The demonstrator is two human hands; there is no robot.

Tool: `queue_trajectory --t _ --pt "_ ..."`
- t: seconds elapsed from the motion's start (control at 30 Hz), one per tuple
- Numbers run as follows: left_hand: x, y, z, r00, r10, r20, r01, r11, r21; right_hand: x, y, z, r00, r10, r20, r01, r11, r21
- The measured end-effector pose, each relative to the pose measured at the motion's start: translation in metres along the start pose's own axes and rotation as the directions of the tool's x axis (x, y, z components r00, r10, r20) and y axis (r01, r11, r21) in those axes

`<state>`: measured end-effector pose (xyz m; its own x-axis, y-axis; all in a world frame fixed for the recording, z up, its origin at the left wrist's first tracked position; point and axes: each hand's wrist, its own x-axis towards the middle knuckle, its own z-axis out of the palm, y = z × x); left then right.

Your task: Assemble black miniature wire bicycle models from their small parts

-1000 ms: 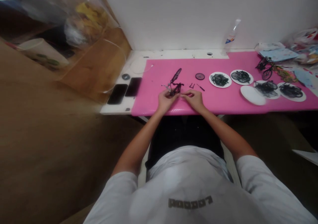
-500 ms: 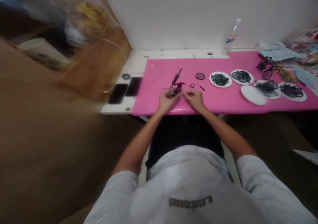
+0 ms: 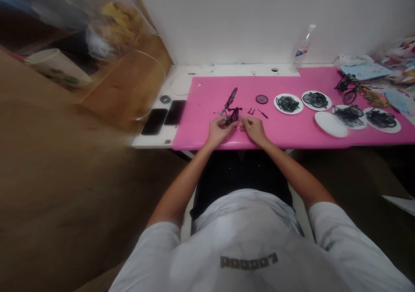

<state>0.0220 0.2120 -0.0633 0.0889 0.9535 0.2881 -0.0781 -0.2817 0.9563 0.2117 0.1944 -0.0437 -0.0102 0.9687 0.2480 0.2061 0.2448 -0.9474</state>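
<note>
Gripping the small black bicycle (image 3: 232,114) low down in the left hand (image 3: 219,131), over the pink mat (image 3: 210,93) near the front of the bench (image 3: 152,141). Holding the right hand (image 3: 254,129) just beside it with fingertips bunched — cannot tell whether on a tiny part. Looks partly built: showing one wheel (image 3: 231,96) attached at the far end. Seemingly still to fit — loose wheel (image 3: 262,99) lying flat beyond the right hand, maybe also small black pieces (image 3: 251,111) next to a slim dark tool (image 3: 263,113). Compare with fuller-looking bicycle (image 3: 347,87) at far right, behind white plates (image 3: 300,107) of parts.
</note>
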Motion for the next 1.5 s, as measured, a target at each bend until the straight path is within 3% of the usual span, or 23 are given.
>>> queue_trajectory --t 0.37,0.63,0.87,1.0,1.23,1.5 --pt "0.0028 -0.0056 -0.0007 1.000 -0.024 -0.015 0.023 0.999 -0.030 0.0021 0.0014 0.0004 0.996 -0.079 -0.037 0.069 0.975 -0.210" --pt "0.0012 -0.0034 0.0001 1.000 -0.017 0.004 0.017 1.000 -0.018 -0.0001 0.0036 -0.0020 0.999 -0.001 0.036 0.005 0.995 -0.096" --pt "0.0027 -0.0028 0.0003 0.999 -0.038 -0.039 0.038 0.999 -0.006 0.0019 0.0003 0.0017 0.992 -0.077 -0.103 0.056 0.980 -0.189" --pt "0.0024 -0.0045 0.0002 0.999 -0.029 -0.032 0.029 1.000 0.000 0.0018 0.0006 0.0018 0.991 -0.060 -0.120 0.036 0.981 -0.190" --pt "0.0017 -0.0042 -0.0003 1.000 -0.010 0.004 0.010 1.000 0.002 -0.0013 0.0012 -0.0011 1.000 0.006 0.001 -0.006 0.993 -0.121" --pt "0.0028 -0.0075 -0.0001 0.998 -0.045 -0.049 0.045 0.999 -0.002 0.0023 0.0039 0.0027 0.991 -0.070 -0.115 0.049 0.982 -0.180"
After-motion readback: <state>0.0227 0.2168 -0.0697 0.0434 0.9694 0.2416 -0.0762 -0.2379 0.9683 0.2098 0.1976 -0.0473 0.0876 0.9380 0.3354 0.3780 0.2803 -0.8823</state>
